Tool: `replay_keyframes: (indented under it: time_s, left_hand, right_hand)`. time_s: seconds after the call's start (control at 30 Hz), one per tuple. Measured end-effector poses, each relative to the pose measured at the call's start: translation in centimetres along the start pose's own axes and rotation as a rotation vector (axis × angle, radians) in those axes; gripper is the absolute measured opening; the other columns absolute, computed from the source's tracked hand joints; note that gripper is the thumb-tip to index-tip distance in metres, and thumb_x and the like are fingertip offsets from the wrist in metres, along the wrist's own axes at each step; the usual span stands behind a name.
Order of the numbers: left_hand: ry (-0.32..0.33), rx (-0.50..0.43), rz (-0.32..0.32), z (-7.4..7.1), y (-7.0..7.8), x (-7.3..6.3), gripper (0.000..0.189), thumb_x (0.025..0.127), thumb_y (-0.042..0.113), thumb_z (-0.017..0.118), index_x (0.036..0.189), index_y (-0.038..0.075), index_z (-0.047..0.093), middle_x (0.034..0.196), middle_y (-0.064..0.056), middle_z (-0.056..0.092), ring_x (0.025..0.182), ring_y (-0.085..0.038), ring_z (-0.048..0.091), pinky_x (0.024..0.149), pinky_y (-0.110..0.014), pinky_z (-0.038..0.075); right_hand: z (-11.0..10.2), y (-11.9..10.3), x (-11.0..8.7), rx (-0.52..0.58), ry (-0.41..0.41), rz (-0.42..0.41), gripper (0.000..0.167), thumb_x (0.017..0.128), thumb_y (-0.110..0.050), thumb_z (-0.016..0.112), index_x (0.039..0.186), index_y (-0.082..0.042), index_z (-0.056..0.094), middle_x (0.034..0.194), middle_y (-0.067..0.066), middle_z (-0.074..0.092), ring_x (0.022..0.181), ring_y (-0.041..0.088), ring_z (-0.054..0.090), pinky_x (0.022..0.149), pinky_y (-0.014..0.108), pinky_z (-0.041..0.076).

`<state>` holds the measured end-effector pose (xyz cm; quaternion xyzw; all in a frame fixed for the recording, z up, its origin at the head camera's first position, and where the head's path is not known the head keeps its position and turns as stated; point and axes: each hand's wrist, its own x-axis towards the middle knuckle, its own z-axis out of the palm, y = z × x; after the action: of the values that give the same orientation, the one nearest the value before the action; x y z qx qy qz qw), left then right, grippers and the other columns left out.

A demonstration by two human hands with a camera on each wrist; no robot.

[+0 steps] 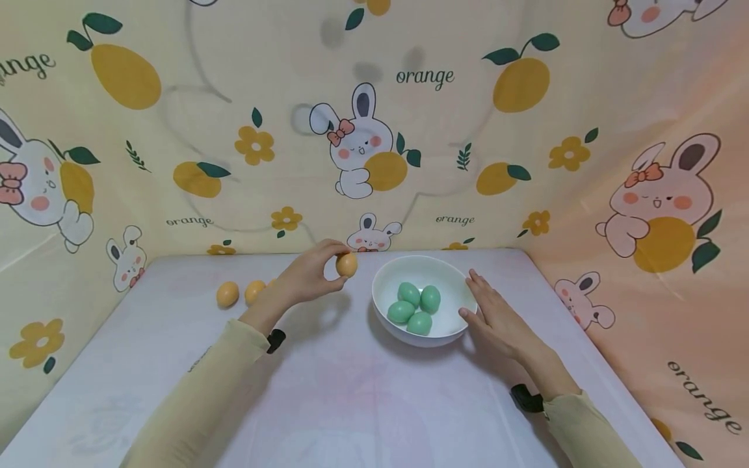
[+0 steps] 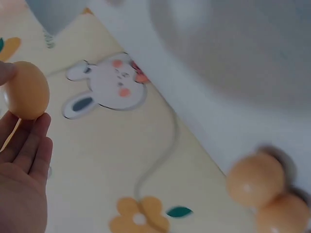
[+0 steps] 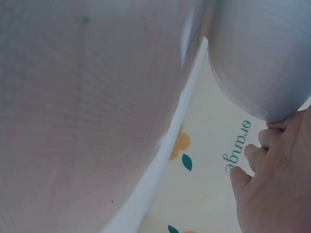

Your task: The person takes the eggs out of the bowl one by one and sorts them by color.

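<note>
Head view: left hand (image 1: 305, 276) pinches an egg (image 1: 346, 265), right hand (image 1: 499, 320) touches the bowl (image 1: 452, 313), fingers straight; only here we get green eggs (image 1: 430, 299).

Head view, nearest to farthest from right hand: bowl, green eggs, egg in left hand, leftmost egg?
1. Bowl, by the right hand.
2. Green eggs, inside it.
3. Egg in left hand, left of bowl.
4. Leftmost egg, far left.
</note>
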<state>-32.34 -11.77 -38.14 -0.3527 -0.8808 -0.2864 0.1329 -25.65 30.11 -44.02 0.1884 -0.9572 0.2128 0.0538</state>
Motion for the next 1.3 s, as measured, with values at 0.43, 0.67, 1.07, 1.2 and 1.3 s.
replay_keyframes:
  time_s: [0.43,0.67,1.07,1.2,1.3]
  left_hand:
    - [-0.119,0.089,-0.084,-1.5,-4.0,-2.5,0.056,0.083,0.008,0.085,0.132,-0.004,0.062,0.133,-0.013,0.061,0.118,-0.029,0.061,0.106,-0.046,0.05]
    - [-0.174,0.162,-0.104,-1.9,-5.5,-3.5,0.053,0.083,0.01,0.085,0.129,-0.006,0.064,0.129,-0.018,0.064,0.117,-0.035,0.062,0.104,-0.051,0.05]
    - [-0.254,0.209,-0.213,-1.8,-7.0,-4.8,0.049,0.087,0.017,0.082,0.13,-0.002,0.067,0.136,-0.02,0.064,0.125,-0.039,0.061,0.109,-0.054,0.047]
    - [-0.273,0.212,-0.215,-1.7,-7.4,-5.0,0.048,0.088,0.018,0.081,0.13,-0.001,0.068,0.135,-0.019,0.065,0.124,-0.038,0.062,0.108,-0.054,0.048]
    - [-0.281,0.213,-0.208,-1.7,-7.6,-5.2,0.047,0.088,0.017,0.081,0.129,-0.002,0.068,0.134,-0.019,0.065,0.123,-0.038,0.062,0.107,-0.055,0.048]
  right_hand:
    - [0.1,0.0,-0.3,0.004,-0.004,0.009,0.079,0.108,-0.049,0.048,0.164,0.0,0.021,0.174,0.015,0.008,0.158,0.041,0.011,0.124,0.063,0.017]
    - [0.0,0.1,-0.1,-0.004,0.0,0.006,0.078,0.109,-0.048,0.047,0.164,-0.001,0.02,0.174,0.014,0.008,0.158,0.043,0.012,0.123,0.064,0.017]
    - [0.1,0.0,0.0,-0.006,-0.003,0.004,0.079,0.108,-0.049,0.048,0.165,-0.002,0.019,0.174,0.014,0.007,0.158,0.041,0.011,0.124,0.063,0.016]
    - [0.1,0.1,0.0,-0.007,-0.003,0.008,0.079,0.108,-0.05,0.047,0.165,-0.003,0.019,0.174,0.013,0.007,0.158,0.041,0.011,0.124,0.063,0.016]
    - [0.2,0.2,0.0,-0.007,-0.005,0.005,0.079,0.109,-0.049,0.047,0.165,-0.003,0.018,0.174,0.013,0.007,0.158,0.041,0.011,0.124,0.062,0.016]
